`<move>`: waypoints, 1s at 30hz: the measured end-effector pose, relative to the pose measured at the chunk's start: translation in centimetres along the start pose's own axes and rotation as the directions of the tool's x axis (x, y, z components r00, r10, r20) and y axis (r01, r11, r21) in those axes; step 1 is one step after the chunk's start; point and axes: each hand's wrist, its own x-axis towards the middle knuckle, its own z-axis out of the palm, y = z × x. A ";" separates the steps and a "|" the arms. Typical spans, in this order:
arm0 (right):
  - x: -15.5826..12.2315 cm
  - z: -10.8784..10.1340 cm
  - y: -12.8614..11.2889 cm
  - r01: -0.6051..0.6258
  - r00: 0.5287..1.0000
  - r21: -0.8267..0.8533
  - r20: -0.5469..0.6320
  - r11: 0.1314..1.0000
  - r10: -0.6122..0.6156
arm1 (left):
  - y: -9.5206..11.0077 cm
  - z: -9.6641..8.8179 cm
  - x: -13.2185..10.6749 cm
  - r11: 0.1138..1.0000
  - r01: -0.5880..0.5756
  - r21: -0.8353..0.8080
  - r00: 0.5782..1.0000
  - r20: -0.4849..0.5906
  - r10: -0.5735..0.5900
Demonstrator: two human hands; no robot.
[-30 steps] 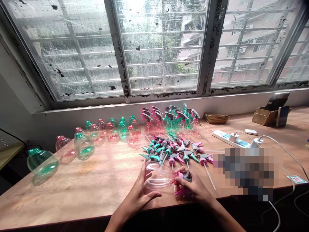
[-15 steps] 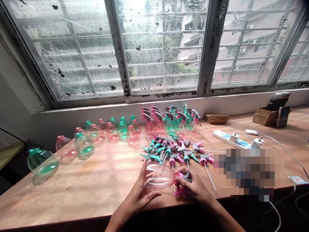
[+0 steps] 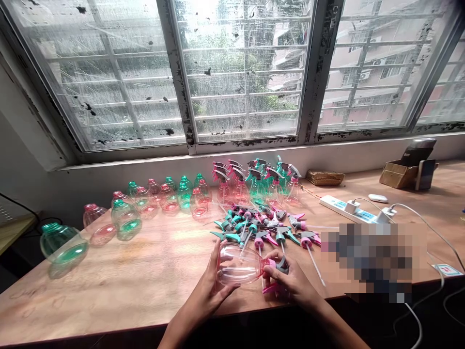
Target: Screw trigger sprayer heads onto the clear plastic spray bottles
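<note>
Left hand [image 3: 214, 280] cups pink bottle [image 3: 240, 265] | right hand [image 3: 295, 278] grips spray head [image 3: 270, 263] | spare nozzles [image 3: 252, 228] just beyond both | I judge: loose left hold, bottle could spin

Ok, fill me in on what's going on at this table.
A person holds a clear pink bottle on its side: the left hand cups its body, the right hand grips the spray head at its neck. Loose spray heads lie just beyond. Behind those stand bottles with sprayers on; further left, bottles without sprayers.
</note>
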 end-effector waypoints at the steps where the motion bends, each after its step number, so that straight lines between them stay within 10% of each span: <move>1: 0.0 0.0 0.0 0.002 1.000 -0.003 -0.002 1.000 -0.002 | 0.2 0.0 0.0 1.000 0.001 0.000 1.000 0.006 -0.001; 30: 0.0 -0.1 -0.3 0.070 0.997 -0.038 -0.008 0.997 -0.070 | 1.7 0.2 0.1 1.000 0.013 -0.004 1.000 0.009 -0.013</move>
